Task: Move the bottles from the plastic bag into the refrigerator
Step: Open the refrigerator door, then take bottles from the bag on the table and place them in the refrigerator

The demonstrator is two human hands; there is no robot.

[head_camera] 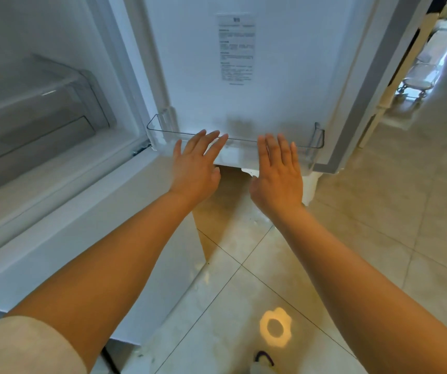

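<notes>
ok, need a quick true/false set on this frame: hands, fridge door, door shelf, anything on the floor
1. Both hands are empty, fingers straight. True: the left hand and the right hand reach flat toward the clear door shelf, holding nothing.
2. The fridge door is closed. False: the door stands open, its inner side with a printed label facing the camera.
3. The door shelf already holds two bottles. False: no bottle shows in it.
4. A clear drawer sits inside the fridge compartment. True: the drawer is at left.
5. The right hand grips a plastic bag. False: it grips nothing; only a whitish object with a purple loop shows at the bottom edge, on the floor.
</notes>
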